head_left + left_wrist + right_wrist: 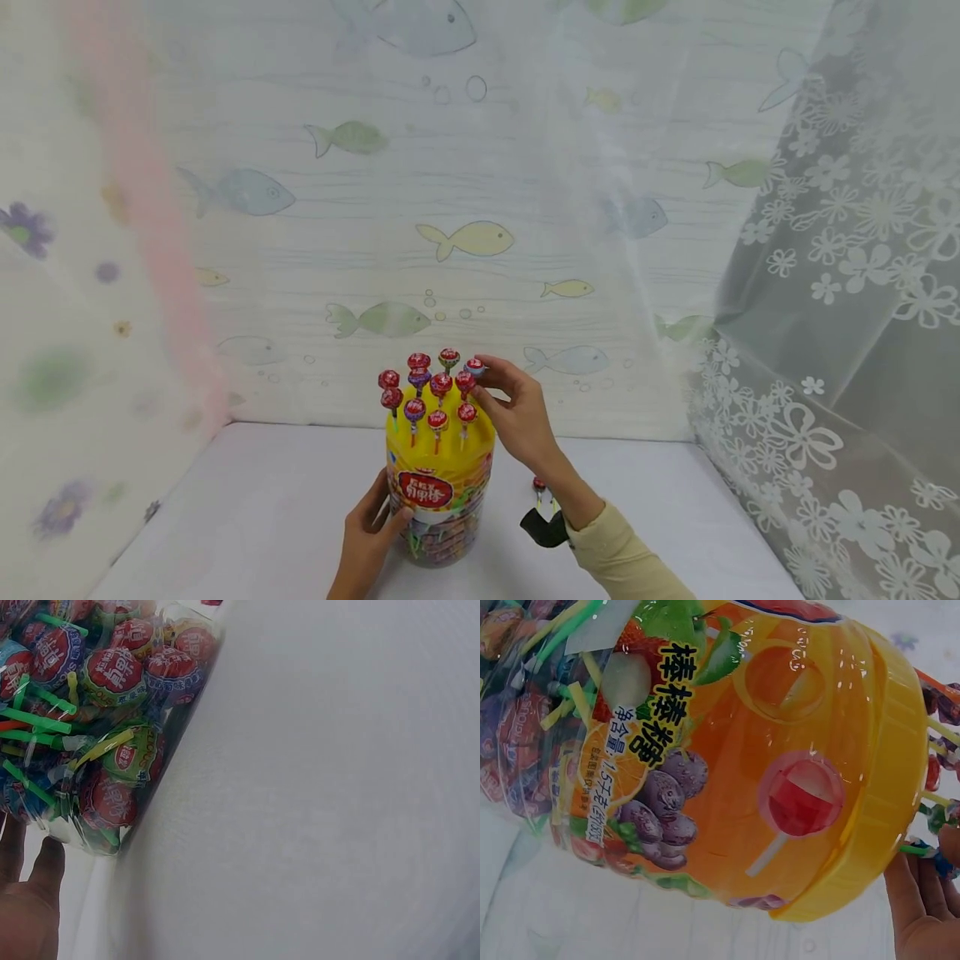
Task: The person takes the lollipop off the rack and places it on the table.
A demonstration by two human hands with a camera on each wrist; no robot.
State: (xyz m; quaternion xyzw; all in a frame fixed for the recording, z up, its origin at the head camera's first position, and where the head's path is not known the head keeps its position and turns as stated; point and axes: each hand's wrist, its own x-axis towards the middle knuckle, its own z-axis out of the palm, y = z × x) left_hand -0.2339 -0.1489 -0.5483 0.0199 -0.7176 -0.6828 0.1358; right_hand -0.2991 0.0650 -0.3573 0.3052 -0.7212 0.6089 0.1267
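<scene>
A clear jar (442, 537) packed with wrapped lollipops stands upright on the table, capped by a yellow lid (480, 437). Several lollipops (441, 384) stand upright in the lid, sticks down. My left hand (366, 529) holds the jar's left side, thumb at the front; its fingers (46, 870) show by the jar in the left wrist view. At the lid's right edge my right hand (521, 417) pinches a blue-wrapped lollipop (943, 864). Its green stick meets the lid in the right wrist view. Part of that lollipop is hidden by the fingers.
To the right of the jar, a red lollipop (539, 483) and part of another lie on the white table (285, 500), partly behind the right forearm. A dark object (546, 529) sits at the right wrist. Fish-patterned curtain (480, 192) hangs behind; sheets flank both sides.
</scene>
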